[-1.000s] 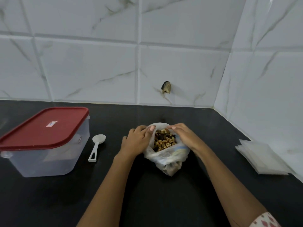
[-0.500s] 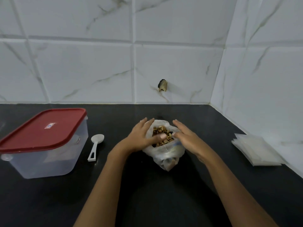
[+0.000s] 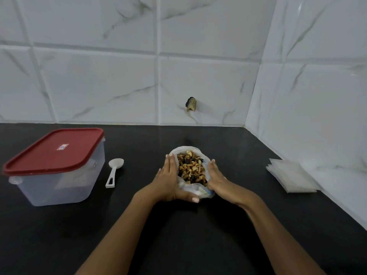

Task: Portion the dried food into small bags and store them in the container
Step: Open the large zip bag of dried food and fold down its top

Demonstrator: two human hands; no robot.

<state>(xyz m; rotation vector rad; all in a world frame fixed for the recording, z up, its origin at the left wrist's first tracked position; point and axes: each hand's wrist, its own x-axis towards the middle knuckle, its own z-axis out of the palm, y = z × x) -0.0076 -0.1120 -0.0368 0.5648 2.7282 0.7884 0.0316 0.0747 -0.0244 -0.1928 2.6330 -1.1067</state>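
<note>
On the black worktop [image 3: 198, 235], at its middle, stands one plastic bag [image 3: 188, 190] with its mouth rolled open, full of dried food [image 3: 190, 168]: pale nut pieces mixed with dark bits. The left hand [image 3: 168, 181] and the right hand [image 3: 216, 179] cup it from either side, palms flat against the film, fingers extended, the left thumb tucked under the near edge. Neither grip is clamped; both press lightly on the bag's walls and steady it.

The bag looks thin, soft and slippery, with no stiffness of its own, so it will likely slump and spill if let go carelessly. It is best held by the rolled rim or supported from below. The contents are loose and light and will pour or scoop easily.

To the left lies one white scoop [image 3: 114, 172], bowl away and handle toward the person, just beside one clear storage container [image 3: 59, 181] with its red lid [image 3: 53, 150] on. To the far right, near the tiled wall [image 3: 198, 66], is one stack of small clear bags [image 3: 292, 175]; their number cannot be counted. None appears filled, so portioning seems not yet begun.
</note>
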